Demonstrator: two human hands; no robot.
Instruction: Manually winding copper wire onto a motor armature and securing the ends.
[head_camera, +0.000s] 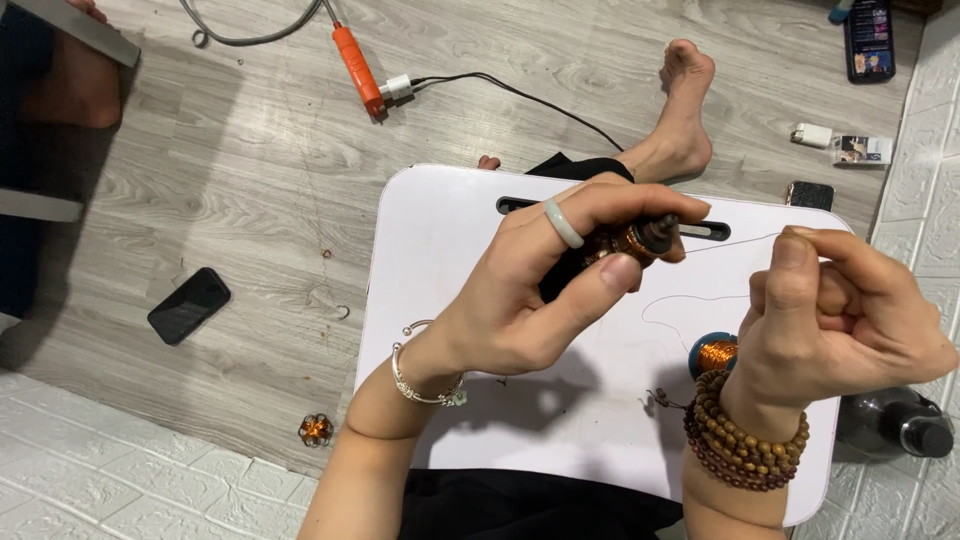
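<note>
- We saw the left hand (545, 290) curled around a small copper-wound bobbin (632, 240), thumb and fingers pressed onto it, holding it above the white lap desk (450, 230).
- A pale jade ring (563, 224) sat on one left finger; a silver bangle (425, 385) circled the left wrist.
- The right hand (845, 320) was closed, thumb and forefinger pinching a thin wire (740, 240) that ran from the bobbin's dark tip across to the fingertips.
- More fine wire looped loosely on the desk between the two hands.
- A blue spool of copper wire (714, 353) stood on the desk just beside the right wrist, which wore wooden bead bracelets (745, 440).
- On the grey wood floor we noted a black phone (188, 305) left of the desk, an orange tool with cable (358, 68) further up, and a small copper coil piece (315, 430) near the left forearm.
- A dark bottle (900, 422) lay by the desk's right edge.
- The person's bare foot (683, 105) rested beyond the desk.
</note>
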